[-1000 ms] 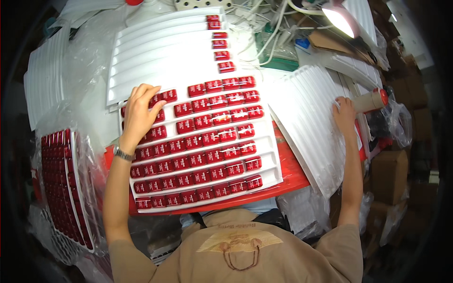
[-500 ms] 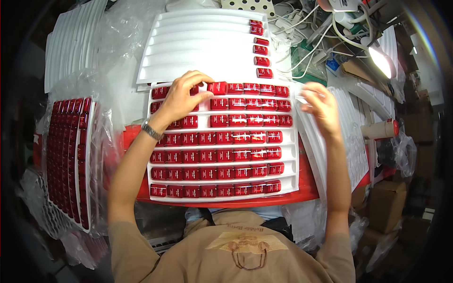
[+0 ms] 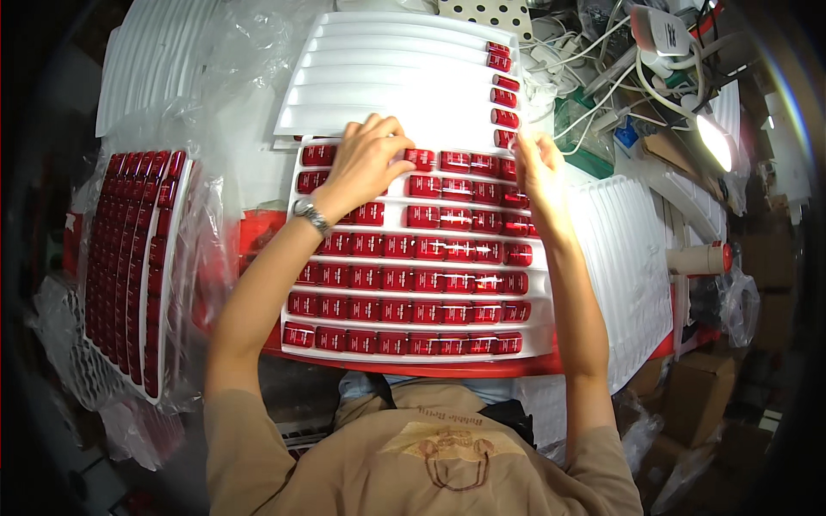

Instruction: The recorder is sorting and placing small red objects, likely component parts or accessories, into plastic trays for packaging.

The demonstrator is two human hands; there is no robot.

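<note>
A white ridged tray point(image 3: 394, 214) in front of me holds several rows of small glossy red containers point(image 3: 397, 279) with pale print. Over its far row, my left hand point(image 3: 370, 159) has thumb and fingers closed at the left end of one red container point(image 3: 419, 160). Gaps show in the far rows beside this hand, which hides part of them. My right hand point(image 3: 540, 168) is above the tray's far right corner, fingers pinched together; whatever they hold is too small to make out.
Beyond lies another white tray point(image 3: 387, 77) with a few red containers along its right side. A filled tray in clear plastic point(image 3: 129, 267) stands at left. Stacked white trays point(image 3: 619, 267), a lit lamp point(image 3: 714, 142) and tangled cables point(image 3: 594, 73) are at right.
My right hand has moved left, in over the tray's far right corner. My left hand stays by the same red container, which now sits lower in the far row. The whole view has shifted slightly.
</note>
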